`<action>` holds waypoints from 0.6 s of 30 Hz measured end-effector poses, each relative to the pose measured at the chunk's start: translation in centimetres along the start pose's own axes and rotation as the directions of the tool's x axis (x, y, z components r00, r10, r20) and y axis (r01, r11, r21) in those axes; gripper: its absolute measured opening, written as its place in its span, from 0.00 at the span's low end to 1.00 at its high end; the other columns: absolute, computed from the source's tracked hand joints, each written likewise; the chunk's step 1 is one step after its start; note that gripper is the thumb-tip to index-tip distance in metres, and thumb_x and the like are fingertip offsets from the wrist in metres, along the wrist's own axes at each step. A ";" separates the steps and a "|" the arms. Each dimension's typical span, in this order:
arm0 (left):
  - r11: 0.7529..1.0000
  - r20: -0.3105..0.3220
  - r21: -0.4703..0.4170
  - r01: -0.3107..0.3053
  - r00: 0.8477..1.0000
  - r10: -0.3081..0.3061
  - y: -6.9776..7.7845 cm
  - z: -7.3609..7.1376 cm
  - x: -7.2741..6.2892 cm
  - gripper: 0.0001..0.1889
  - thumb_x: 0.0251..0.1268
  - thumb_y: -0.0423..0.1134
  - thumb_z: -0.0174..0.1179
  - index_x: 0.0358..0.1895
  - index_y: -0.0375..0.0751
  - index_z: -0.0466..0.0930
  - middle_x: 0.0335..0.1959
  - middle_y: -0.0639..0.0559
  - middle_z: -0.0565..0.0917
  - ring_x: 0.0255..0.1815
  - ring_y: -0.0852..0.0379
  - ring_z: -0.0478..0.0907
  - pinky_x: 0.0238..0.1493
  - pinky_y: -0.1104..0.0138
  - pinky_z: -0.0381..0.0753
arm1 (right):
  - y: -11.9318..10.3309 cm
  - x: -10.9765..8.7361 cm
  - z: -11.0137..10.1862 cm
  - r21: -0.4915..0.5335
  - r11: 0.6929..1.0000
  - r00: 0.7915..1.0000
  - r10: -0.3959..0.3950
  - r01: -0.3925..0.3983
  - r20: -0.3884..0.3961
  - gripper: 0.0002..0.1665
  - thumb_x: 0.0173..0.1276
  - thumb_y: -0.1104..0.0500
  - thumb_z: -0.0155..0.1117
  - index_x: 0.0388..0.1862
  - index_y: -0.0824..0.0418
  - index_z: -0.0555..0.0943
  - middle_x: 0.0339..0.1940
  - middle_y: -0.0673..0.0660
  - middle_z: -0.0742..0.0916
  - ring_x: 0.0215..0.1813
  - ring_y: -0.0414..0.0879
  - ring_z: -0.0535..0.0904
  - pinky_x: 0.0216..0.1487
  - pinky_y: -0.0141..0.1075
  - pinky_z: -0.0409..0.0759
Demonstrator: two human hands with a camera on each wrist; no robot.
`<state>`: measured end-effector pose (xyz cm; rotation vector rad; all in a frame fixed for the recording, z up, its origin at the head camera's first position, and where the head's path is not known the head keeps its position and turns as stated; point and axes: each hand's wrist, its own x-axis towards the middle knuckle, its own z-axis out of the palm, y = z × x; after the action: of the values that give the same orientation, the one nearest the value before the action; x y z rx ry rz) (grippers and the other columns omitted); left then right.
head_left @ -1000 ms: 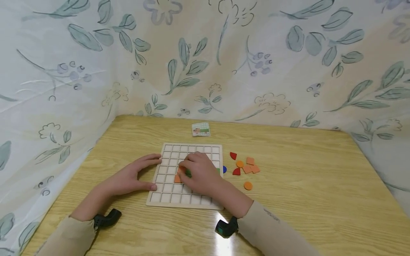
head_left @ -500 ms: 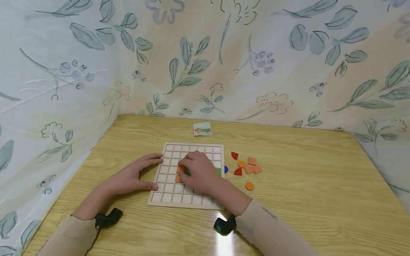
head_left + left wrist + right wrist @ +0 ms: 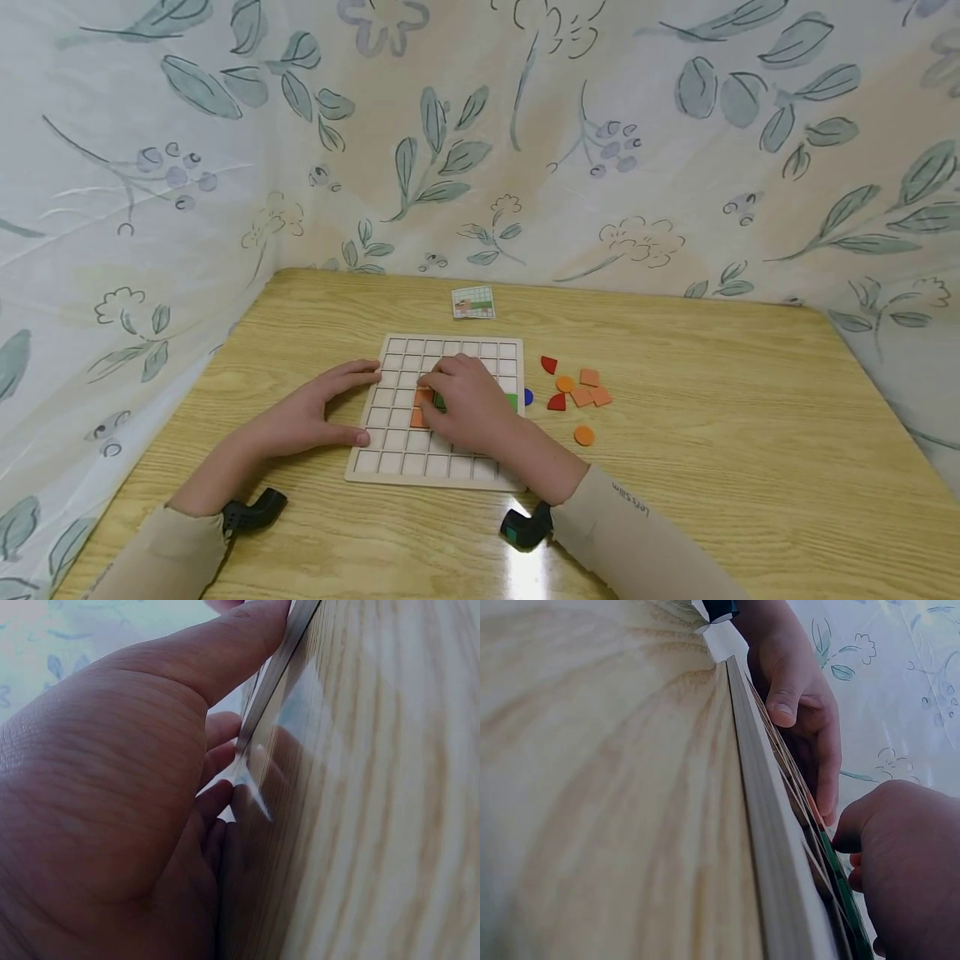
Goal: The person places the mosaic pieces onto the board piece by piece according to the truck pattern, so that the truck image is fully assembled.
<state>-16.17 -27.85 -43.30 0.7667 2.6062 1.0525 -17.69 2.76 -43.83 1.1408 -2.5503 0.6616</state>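
The pale wooden grid board (image 3: 420, 462) is steadied by the flat, open left hand (image 3: 318, 412); a green square tile (image 3: 439, 402) is pinched by the right hand (image 3: 468, 404), apparently being seated; careful cell alignment seems needed next.

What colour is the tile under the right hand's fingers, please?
Green tile, beside an orange one; head view shows it best.

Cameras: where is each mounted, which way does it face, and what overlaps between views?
Head: worn high, looking forward and down at the grid board on the table; left hand, right hand and sleeves show.
Left wrist: low at table level, facing along the board edge; thumb and palm fill it.
Right wrist: low, looking along the board edge; both hands show.
Shared: board and left hand in all three.
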 end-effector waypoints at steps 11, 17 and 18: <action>1.000 0.000 -0.004 -0.009 1.000 0.009 -0.1 0.1 0.0 0.46 0.64 0.56 0.80 0.84 0.50 0.70 0.88 0.51 0.61 0.89 0.39 0.52 0.79 0.36 0.55 | -0.2 -0.5 -0.3 -0.050 0.998 1.000 -0.026 0.026 -0.006 0.08 0.76 0.55 0.72 0.46 0.56 0.93 0.41 0.50 0.88 0.45 0.47 0.82 0.56 0.44 0.79; 1.000 -0.004 0.008 -0.015 1.000 0.015 -0.1 0.0 0.0 0.47 0.64 0.56 0.80 0.84 0.50 0.71 0.88 0.51 0.61 0.89 0.40 0.52 0.79 0.38 0.56 | -0.5 -1.1 -0.7 -0.038 0.999 1.000 -0.026 0.025 -0.015 0.08 0.76 0.54 0.72 0.45 0.56 0.93 0.42 0.51 0.88 0.47 0.49 0.82 0.57 0.46 0.79; 1.000 -0.006 0.009 -0.016 1.000 0.016 -0.2 0.0 -0.1 0.47 0.64 0.56 0.80 0.84 0.50 0.71 0.88 0.51 0.61 0.89 0.40 0.52 0.80 0.39 0.56 | -0.5 -1.1 -0.7 -0.038 0.999 0.999 -0.027 0.026 -0.019 0.08 0.75 0.55 0.72 0.44 0.56 0.93 0.42 0.52 0.88 0.47 0.49 0.82 0.57 0.46 0.79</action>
<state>-16.18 -27.97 -43.42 0.7888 2.6161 1.0496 -16.52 3.49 -43.50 1.1481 -2.5157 0.6121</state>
